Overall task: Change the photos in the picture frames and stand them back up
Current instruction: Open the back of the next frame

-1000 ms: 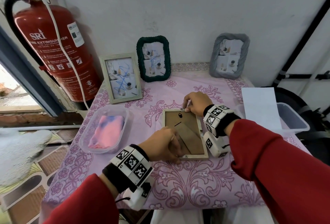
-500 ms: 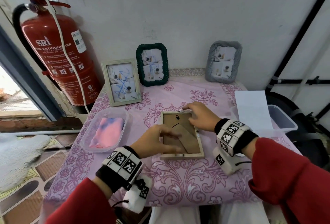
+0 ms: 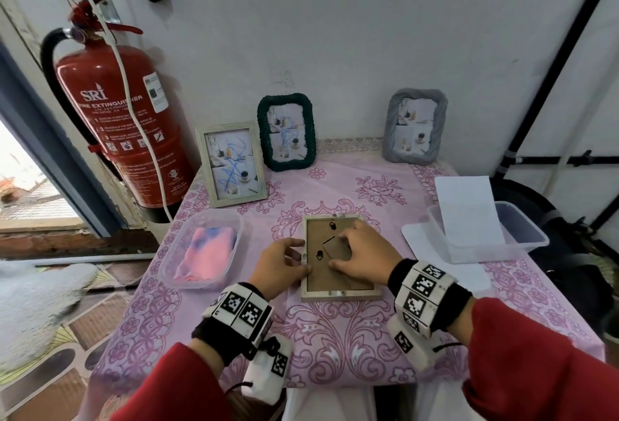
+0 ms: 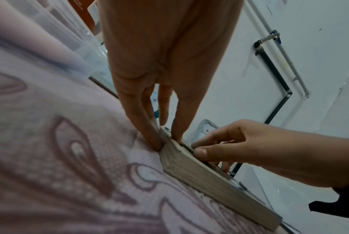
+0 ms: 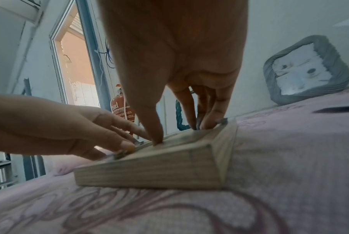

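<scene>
**Both hands on a face-down frame**

Fingers [image 4: 149, 126] of the left hand [image 3: 279, 266] were stretched out nearly straight, their tips pressing the left rim of the wooden frame [image 3: 338, 294], one tip outside the rim on the cloth and another on top of it. The right hand [image 3: 360, 258] lay spread over the brown backing board [image 3: 316, 274], thumb and fingertips [image 5: 207, 121] pushing down on it; its fingers were bent only slightly and closed round nothing.

That frame lay flat and face down near the middle of the table, its long axis running away from the person, with the hanger tabs toward the far end.

A pink tablecloth [image 3: 368, 347] with a purple floral pattern covered the table. To the left sat a clear tub [image 3: 234, 219] holding a pink and blue cloth [image 3: 207, 256]; to the right, a clear box [image 3: 522, 236] with a white sheet [image 3: 469, 209] leaning in it. Farther back, three frames stood upright: a pale one [image 3: 231, 164], a dark green one [image 3: 287, 132] and a grey one [image 3: 415, 130] against the white wall. A red fire extinguisher [image 3: 117, 125] stood at far left beside a doorway.

The right hand hid much of the backing board, and the frame's front could not be seen.
</scene>
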### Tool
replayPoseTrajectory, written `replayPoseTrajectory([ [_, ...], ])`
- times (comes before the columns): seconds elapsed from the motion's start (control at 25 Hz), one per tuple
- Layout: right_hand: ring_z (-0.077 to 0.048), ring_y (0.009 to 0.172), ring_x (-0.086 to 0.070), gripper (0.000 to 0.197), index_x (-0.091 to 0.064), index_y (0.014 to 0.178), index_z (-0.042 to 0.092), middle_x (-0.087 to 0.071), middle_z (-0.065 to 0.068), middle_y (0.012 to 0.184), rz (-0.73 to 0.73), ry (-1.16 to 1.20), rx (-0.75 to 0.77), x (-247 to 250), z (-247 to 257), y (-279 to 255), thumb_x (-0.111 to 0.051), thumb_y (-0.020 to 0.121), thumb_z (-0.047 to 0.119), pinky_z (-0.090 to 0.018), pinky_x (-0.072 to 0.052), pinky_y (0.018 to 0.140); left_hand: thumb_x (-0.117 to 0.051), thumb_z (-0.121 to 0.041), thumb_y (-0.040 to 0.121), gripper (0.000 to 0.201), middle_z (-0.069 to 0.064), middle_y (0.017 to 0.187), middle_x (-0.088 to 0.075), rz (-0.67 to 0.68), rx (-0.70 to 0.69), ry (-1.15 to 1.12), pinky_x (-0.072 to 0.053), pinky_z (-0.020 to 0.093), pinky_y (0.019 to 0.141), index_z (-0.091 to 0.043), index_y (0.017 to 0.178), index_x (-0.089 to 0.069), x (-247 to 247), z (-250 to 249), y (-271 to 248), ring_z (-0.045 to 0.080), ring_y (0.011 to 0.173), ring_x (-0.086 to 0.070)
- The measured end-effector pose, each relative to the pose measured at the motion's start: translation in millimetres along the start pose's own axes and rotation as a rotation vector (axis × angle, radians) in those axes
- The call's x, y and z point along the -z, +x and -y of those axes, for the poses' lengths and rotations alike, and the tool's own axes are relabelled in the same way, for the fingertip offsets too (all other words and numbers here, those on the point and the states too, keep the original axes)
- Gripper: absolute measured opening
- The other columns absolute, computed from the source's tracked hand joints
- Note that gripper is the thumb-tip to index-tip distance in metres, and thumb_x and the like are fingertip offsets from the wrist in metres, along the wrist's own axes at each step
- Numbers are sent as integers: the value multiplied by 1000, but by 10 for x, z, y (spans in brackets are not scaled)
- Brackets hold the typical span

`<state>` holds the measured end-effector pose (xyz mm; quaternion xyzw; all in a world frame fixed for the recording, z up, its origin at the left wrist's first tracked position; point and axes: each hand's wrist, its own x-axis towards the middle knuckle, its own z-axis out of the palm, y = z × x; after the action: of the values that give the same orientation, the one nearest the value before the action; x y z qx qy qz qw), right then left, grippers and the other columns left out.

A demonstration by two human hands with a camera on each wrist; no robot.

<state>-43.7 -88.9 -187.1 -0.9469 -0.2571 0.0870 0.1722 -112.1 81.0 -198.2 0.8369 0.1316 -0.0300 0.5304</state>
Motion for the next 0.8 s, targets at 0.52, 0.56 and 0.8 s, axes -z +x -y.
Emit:
replayPoseTrajectory([
  [0.52, -10, 88, -58, 52, -63, 113, 18, -63, 2, 102, -147, 253, -43, 66, -132, -96, -74, 69, 41, -24, -48, 78, -71, -22, 81, 51, 12, 102, -53, 0, -69, 33, -53, 35, 85, -9, 127, -54, -111, -110, -38, 19, 83, -55],
  [0.56, -9, 86, -58, 51, -62, 114, 17, -63, 3, 101, -149, 260, -36, 67, -131, -100, -74, 70, 40, -22, -47, 77, -71, -22, 81, 49, 12, 104, -53, -29, -88, 75, -51, 30, 81, -10, 126, -56, -122, -116, -38, 16, 82, -53],
  [0.8, -1, 78, -51, 32, -64, 114, 10, -62, -5, 109, -177, 395, 25, 136, -238, -144, -67, 84, 19, -5, -39, 69, -62, -1, 85, 41, 3, 80, -53, -3, -45, -231, -55, 20, 55, -2, 124, -51, -132, -165, -88, 13, 67, -60],
])
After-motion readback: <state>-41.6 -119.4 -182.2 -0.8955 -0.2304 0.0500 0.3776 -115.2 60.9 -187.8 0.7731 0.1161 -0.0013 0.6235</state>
